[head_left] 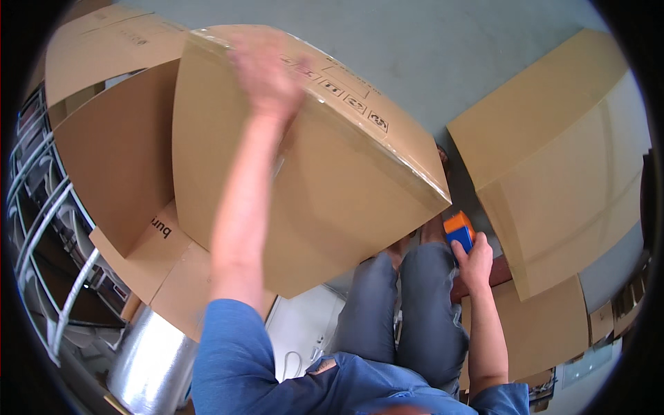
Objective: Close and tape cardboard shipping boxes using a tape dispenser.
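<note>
A large brown cardboard box (332, 200) stands in front of me, tilted, with clear tape along its top edge. My left hand (266, 72) lies blurred on the box's upper face near that taped edge, palm down with fingers spread. Low at my right knee, my right hand (476, 261) grips an orange and blue tape dispenser (458, 230). My legs in grey trousers (408, 311) are below the box.
Another big cardboard box (560, 180) stands at the right. Open brown flaps and flattened cardboard (117, 145) lie at the left. A wire rack (41, 221) runs along the left edge, with a silver foil roll (149, 360) below it. Grey floor (429, 48) lies beyond.
</note>
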